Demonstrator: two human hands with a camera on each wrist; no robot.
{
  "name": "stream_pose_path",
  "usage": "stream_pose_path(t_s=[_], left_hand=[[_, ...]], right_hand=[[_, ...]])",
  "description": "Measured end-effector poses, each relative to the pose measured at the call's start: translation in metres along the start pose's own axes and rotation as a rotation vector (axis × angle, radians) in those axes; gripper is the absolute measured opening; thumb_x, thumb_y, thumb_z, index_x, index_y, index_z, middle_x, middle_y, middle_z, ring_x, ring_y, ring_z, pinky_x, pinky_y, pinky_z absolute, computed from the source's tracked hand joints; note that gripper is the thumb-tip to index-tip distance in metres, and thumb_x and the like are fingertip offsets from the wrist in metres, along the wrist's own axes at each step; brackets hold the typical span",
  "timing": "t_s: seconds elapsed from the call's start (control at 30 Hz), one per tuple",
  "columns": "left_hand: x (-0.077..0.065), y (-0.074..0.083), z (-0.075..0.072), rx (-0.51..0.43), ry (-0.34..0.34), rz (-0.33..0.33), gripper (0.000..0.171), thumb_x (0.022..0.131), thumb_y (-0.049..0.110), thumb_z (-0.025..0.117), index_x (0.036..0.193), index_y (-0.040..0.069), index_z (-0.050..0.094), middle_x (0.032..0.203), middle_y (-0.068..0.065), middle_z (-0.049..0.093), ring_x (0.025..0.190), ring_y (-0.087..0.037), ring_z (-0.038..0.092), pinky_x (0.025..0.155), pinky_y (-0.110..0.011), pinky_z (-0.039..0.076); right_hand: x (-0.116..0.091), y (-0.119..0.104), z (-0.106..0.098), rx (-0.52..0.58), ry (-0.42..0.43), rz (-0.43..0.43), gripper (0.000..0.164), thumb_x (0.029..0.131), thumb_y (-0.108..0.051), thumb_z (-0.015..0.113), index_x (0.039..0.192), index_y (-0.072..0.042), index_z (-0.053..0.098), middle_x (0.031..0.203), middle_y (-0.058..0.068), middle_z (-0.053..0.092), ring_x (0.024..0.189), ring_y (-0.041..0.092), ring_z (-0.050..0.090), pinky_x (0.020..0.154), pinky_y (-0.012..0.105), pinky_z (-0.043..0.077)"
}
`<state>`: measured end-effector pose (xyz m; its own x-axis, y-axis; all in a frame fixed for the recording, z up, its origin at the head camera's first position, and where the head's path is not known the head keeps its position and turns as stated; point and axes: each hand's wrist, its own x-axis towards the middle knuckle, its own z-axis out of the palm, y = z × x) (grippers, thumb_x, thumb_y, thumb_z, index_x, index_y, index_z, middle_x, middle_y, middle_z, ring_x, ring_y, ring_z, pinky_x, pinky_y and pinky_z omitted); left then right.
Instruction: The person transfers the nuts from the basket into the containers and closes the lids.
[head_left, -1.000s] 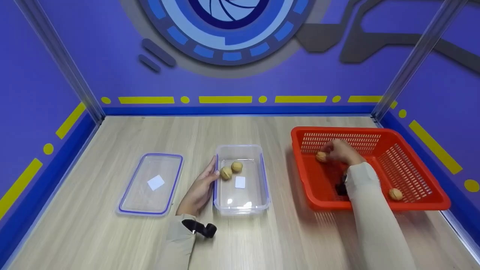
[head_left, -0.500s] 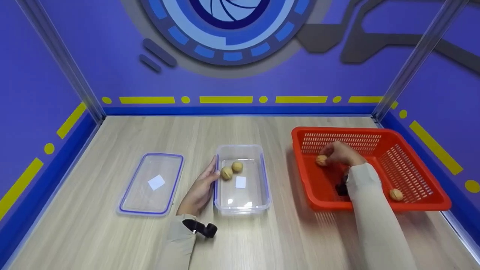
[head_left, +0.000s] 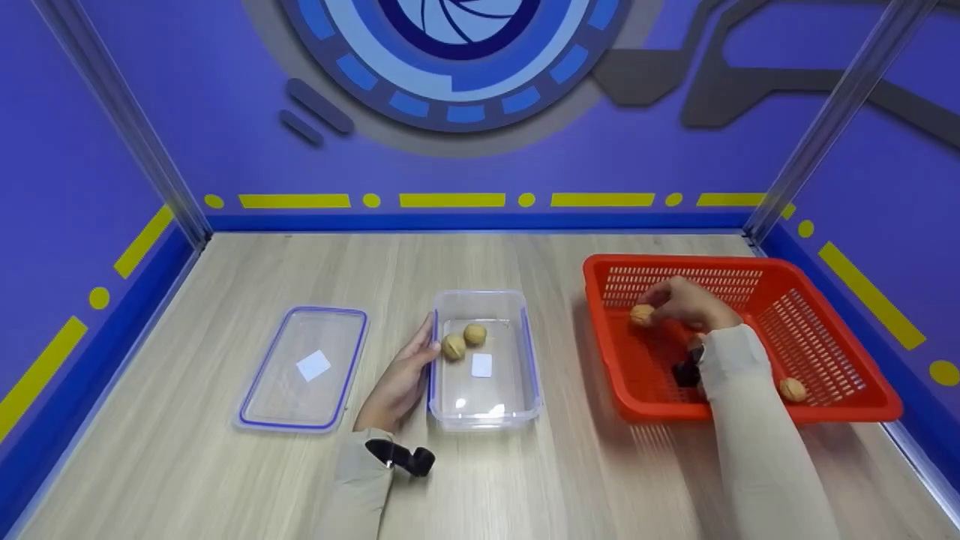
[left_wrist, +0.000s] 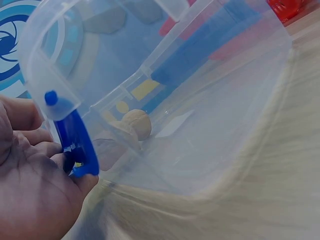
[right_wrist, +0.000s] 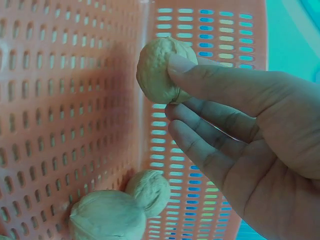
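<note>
My right hand [head_left: 686, 304] is inside the red basket [head_left: 652, 410], pinching a walnut [right_wrist: 162, 70] between thumb and fingers. Below that hand, the right wrist view shows two other walnuts, a larger one [right_wrist: 107, 215] and a smaller one [right_wrist: 149, 193]. Near the basket's front right lies a walnut [head_left: 792, 389]. My left hand [head_left: 401, 375] grips the left side of a clear plastic container [head_left: 484, 420], thumb at the rim and fingers by its blue latch [left_wrist: 80, 142]. Inside sit two walnuts, one by my thumb [head_left: 454, 346] and another [head_left: 475, 334] just behind it.
A clear lid [head_left: 304, 367] with a blue seal lies on the wooden table [head_left: 495, 487], left of my left hand. Purple panels [head_left: 480, 169] close off the back and both sides. The basket's slotted walls rise around my right hand.
My right hand has shifted slightly within the basket, its wrist a little to the right, the walnut at its fingertips. The left hand and container have stayed in place.
</note>
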<state>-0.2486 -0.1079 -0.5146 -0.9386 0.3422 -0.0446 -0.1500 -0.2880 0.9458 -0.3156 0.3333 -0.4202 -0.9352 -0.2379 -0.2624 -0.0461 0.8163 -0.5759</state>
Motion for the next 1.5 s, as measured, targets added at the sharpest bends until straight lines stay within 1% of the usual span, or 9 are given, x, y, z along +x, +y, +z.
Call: stream_pose_path(t_s=[0.23,0.47,0.53,0.67,0.8,0.9,1.1,1.33,1.5], left_hand=[[0.0,0.0,0.001,0.001,0.007,-0.005,0.063,0.1,0.008,0.038,0.155,0.011,0.006,0.162,-0.009,-0.007,0.148,-0.027,-0.014,0.122,-0.043,-0.01],[0.0,0.0,0.001,-0.001,0.024,-0.012,0.064,0.1,0.009,0.04,0.155,0.013,0.008,0.162,-0.008,-0.006,0.149,-0.027,-0.013,0.122,-0.042,-0.009],[0.0,0.0,0.001,-0.004,0.027,-0.014,0.064,0.099,0.009,0.041,0.155,0.013,0.009,0.163,-0.008,-0.006,0.149,-0.027,-0.013,0.122,-0.042,-0.009],[-0.002,0.001,0.001,-0.002,0.028,-0.017,0.065,0.099,0.01,0.042,0.155,0.014,0.008,0.163,-0.008,-0.006,0.149,-0.027,-0.013,0.122,-0.043,-0.009],[-0.002,0.001,0.001,0.007,0.034,-0.021,0.065,0.1,0.012,0.041,0.155,0.015,0.008,0.163,-0.007,-0.006,0.149,-0.026,-0.013,0.122,-0.043,-0.009],[-0.001,0.001,0.001,0.017,0.021,-0.005,0.064,0.1,0.01,0.04,0.155,0.012,0.007,0.163,-0.008,-0.007,0.149,-0.026,-0.014,0.122,-0.043,-0.01],[0.0,-0.001,0.0,0.015,0.002,0.01,0.064,0.1,0.008,0.039,0.154,0.009,0.006,0.162,-0.009,-0.008,0.148,-0.026,-0.015,0.122,-0.042,-0.011],[0.001,-0.002,-0.001,0.008,0.005,0.001,0.064,0.1,0.008,0.039,0.155,0.012,0.006,0.162,-0.008,-0.008,0.149,-0.026,-0.014,0.122,-0.042,-0.01],[0.001,-0.001,0.0,0.005,-0.001,0.005,0.064,0.1,0.008,0.039,0.155,0.011,0.005,0.162,-0.008,-0.009,0.148,-0.026,-0.014,0.122,-0.041,-0.009]], right_hand=[[-0.004,-0.004,-0.007,-0.009,-0.004,-0.047,0.033,0.085,-0.007,0.07,0.116,-0.001,0.067,0.109,0.018,0.069,0.089,0.021,0.06,0.085,0.041,0.055],[-0.008,-0.015,-0.016,-0.062,0.025,-0.12,0.035,0.084,-0.01,0.072,0.117,-0.002,0.067,0.11,0.018,0.069,0.096,0.027,0.063,0.088,0.047,0.055],[-0.009,-0.019,-0.018,-0.06,0.032,-0.133,0.035,0.083,-0.011,0.072,0.117,-0.003,0.068,0.11,0.017,0.069,0.096,0.027,0.063,0.087,0.046,0.056],[-0.011,-0.027,-0.023,-0.045,0.04,-0.137,0.035,0.084,-0.012,0.072,0.118,-0.004,0.067,0.113,0.017,0.068,0.097,0.026,0.062,0.084,0.038,0.056],[-0.014,-0.035,-0.027,-0.038,0.048,-0.13,0.034,0.085,-0.012,0.072,0.117,-0.005,0.068,0.116,0.016,0.067,0.102,0.027,0.061,0.086,0.039,0.055],[-0.015,-0.042,-0.029,-0.054,0.059,-0.147,0.035,0.083,-0.012,0.073,0.117,-0.006,0.068,0.113,0.015,0.068,0.1,0.027,0.062,0.086,0.038,0.055],[-0.016,-0.057,-0.03,-0.087,0.079,-0.196,0.034,0.083,-0.012,0.074,0.116,-0.008,0.069,0.108,0.011,0.069,0.092,0.023,0.06,0.078,0.027,0.052],[-0.015,-0.078,-0.029,-0.118,0.102,-0.278,0.034,0.081,-0.011,0.075,0.114,-0.009,0.07,0.106,0.01,0.072,0.094,0.021,0.065,0.082,0.028,0.055],[-0.016,-0.096,-0.026,-0.123,0.095,-0.354,0.033,0.08,-0.009,0.076,0.113,-0.008,0.071,0.105,0.01,0.072,0.093,0.021,0.066,0.081,0.021,0.053]])
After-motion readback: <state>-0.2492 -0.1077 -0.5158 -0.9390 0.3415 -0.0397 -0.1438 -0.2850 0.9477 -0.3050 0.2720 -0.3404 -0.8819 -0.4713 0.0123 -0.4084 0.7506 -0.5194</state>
